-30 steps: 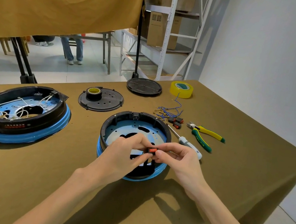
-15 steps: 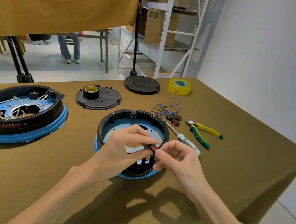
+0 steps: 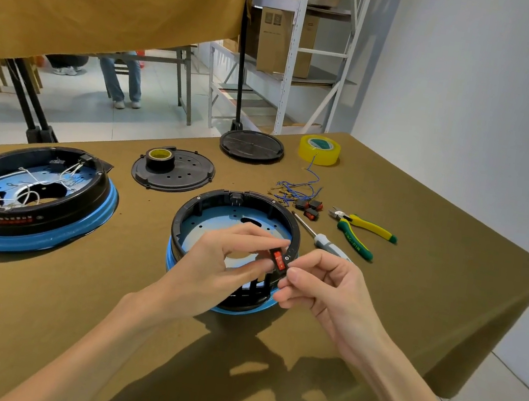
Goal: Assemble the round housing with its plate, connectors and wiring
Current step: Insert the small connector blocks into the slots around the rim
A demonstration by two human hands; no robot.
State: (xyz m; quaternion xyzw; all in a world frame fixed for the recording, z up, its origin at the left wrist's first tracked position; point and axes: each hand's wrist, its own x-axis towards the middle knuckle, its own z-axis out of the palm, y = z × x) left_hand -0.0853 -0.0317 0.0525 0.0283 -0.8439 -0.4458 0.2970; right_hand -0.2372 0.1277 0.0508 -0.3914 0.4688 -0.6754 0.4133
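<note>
Status: you've got the round housing (image 3: 241, 203) sitting mid-table, black ring on its blue base, blue plate (image 3: 217, 224) already seated inside. Your left hand (image 3: 222, 263) and right hand (image 3: 329, 287) both pinch one red rocker switch (image 3: 278, 259) at the housing's near-right rim, fingers curled onto it from either side; whether it's in a slot yet, can't tell, your hands cover that spot. The near wall shows open slots, so I'd say the connector step is just starting. Still to fit by my read: two more switches (image 3: 313, 208) and the bundle of blue wires (image 3: 295, 191) lying just beyond the housing on the table, next to the screwdriver (image 3: 322, 240) and the yellow-green pliers (image 3: 359, 229). No wiring inside this housing. The second housing (image 3: 28, 197) to the left, with white wires and a row of switches fitted, looks like your reference. The black cover discs (image 3: 173, 174) are off, so closing up is left too.
</note>
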